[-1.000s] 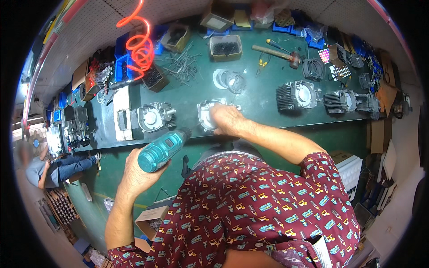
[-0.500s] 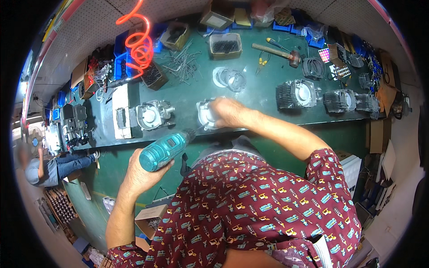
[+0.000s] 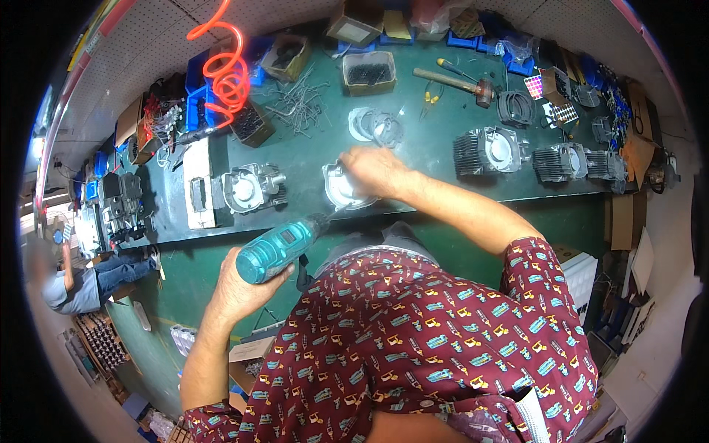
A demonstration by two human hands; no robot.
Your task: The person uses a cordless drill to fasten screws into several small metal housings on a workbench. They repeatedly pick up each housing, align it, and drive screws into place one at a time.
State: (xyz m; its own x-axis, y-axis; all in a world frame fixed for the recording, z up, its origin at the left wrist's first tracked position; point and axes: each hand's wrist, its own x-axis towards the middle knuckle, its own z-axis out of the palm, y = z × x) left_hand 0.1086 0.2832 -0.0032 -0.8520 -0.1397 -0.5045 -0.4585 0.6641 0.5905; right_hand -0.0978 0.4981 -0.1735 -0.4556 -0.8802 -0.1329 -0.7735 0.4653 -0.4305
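My left hand (image 3: 240,292) is wrapped round the grip of a teal cordless drill (image 3: 277,249). The drill's dark chuck and bit point up and right, at the near edge of a silvery metal engine casting (image 3: 338,193) on the bench. Whether the bit touches the casting I cannot tell. Over the casting's far right side lies my right hand (image 3: 375,170), its fingers curled down onto it and partly blurred. A similar casting (image 3: 247,189) sits to the left, and behind my right hand are several thin ring-shaped gaskets (image 3: 380,128).
Finned cylinder blocks (image 3: 480,153) stand along the right of the green bench (image 3: 310,159). Farther back are a hammer (image 3: 458,83), pliers (image 3: 430,100), bent metal rods (image 3: 299,107) and a carton of dark parts (image 3: 369,74). A red coiled air hose (image 3: 229,81) hangs at the left. Another person (image 3: 77,284) sits far left.
My right hand has shifted slightly left and away from me on the casting. The drill in my left hand has moved a little to the right.
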